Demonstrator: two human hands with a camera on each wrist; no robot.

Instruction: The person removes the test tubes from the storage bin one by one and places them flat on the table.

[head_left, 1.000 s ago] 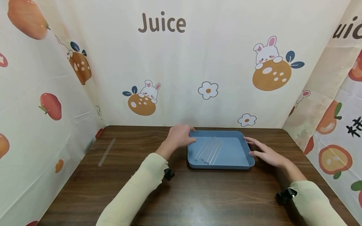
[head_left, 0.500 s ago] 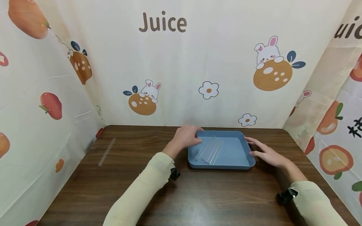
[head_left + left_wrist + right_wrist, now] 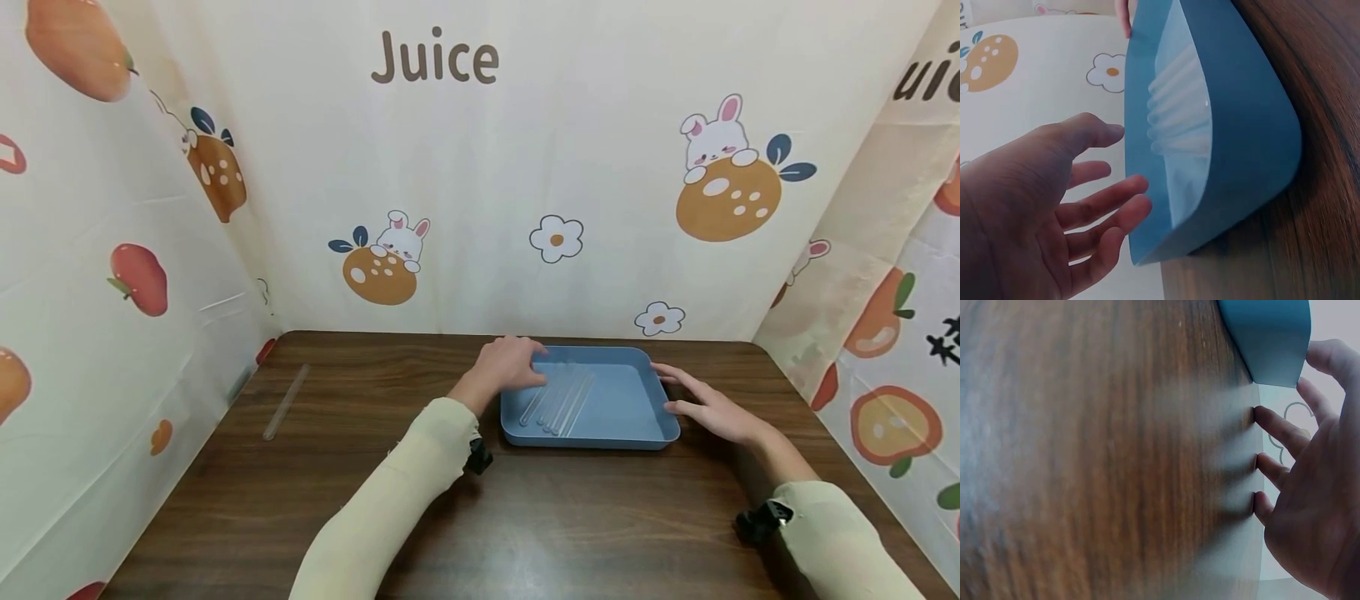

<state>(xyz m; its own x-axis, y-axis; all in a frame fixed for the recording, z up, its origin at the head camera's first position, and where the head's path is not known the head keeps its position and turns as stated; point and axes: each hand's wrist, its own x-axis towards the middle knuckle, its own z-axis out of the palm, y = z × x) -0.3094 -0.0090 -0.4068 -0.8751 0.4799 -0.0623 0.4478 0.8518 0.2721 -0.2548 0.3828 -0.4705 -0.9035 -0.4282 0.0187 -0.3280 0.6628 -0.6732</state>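
Observation:
A shallow blue tray (image 3: 622,396) stands near the table's back edge. Several clear test tubes (image 3: 558,404) lie side by side in its left half, their rounded ends towards the front. Over the tray's left rim hovers my left hand (image 3: 510,363), fingers and thumb spread and relaxed; in the left wrist view nothing is between them. My right hand (image 3: 712,411) rests beside the tray's right side, its thumb and a finger at the rim, other fingertips (image 3: 1260,461) on the table. One more clear tube (image 3: 287,402) lies alone at the table's left.
The brown wooden table (image 3: 592,517) reaches forward to a printed curtain (image 3: 480,167), which also hangs along the left and right sides. A small black device (image 3: 478,457) is strapped on the left wrist, another (image 3: 761,522) on the right.
My left hand has moved to the right, from the tray's left edge to over its left end. The right hand, tray and tubes keep their places.

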